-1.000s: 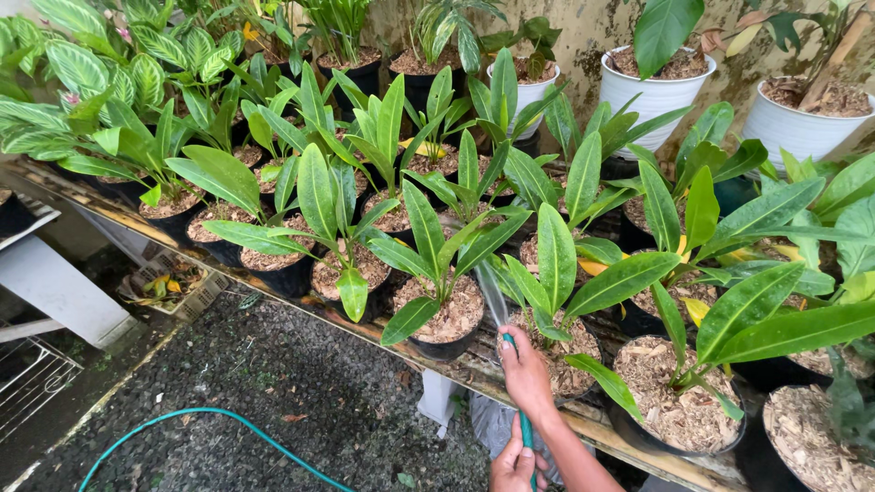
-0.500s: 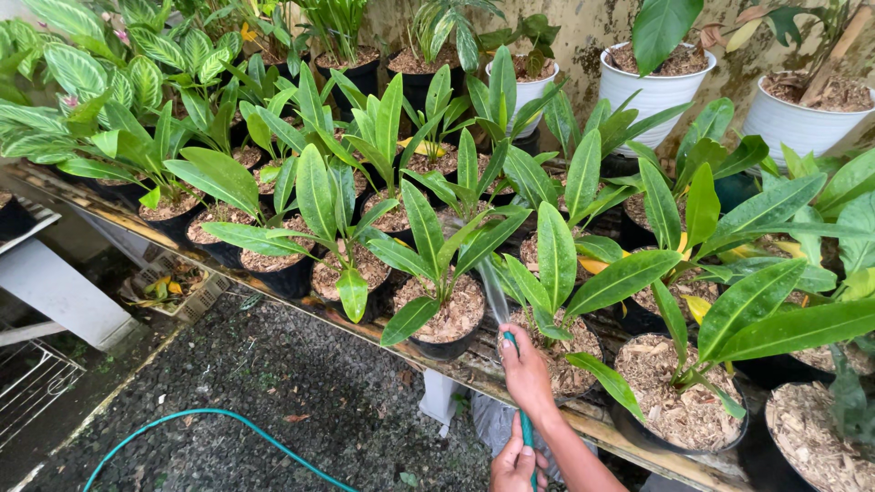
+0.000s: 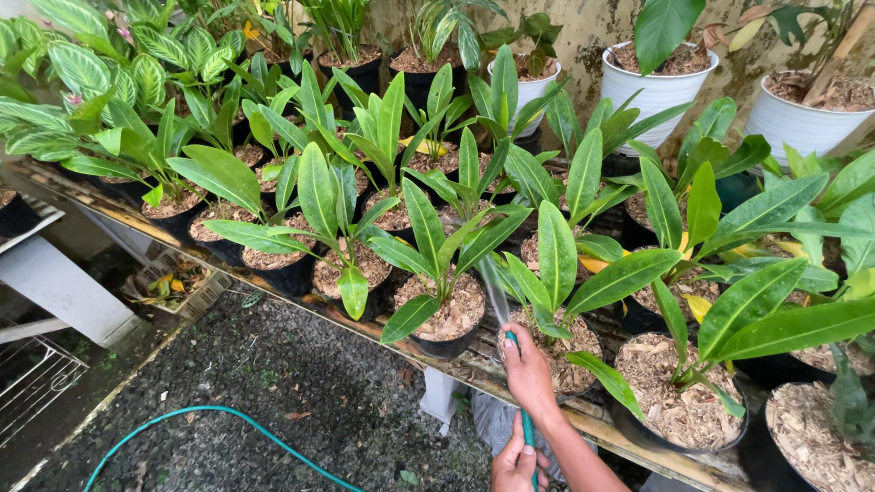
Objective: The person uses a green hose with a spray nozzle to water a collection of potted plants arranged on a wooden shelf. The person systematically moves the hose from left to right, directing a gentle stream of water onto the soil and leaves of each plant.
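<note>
Both hands grip the teal hose (image 3: 526,428), right hand (image 3: 527,372) pinching its nozzle end beside the potted plant (image 3: 444,273), left hand (image 3: 515,465) wrapped around it lower down, below the wooden shelf (image 3: 401,342)

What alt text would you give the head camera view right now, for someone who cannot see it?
Right hand grips the tip of a thin teal-green garden hose, spraying water over dark plastic pots of broad-leaved green plants on a weathered wooden bench. Left hand holds the hose lower down; white pots line the back wall.
</note>
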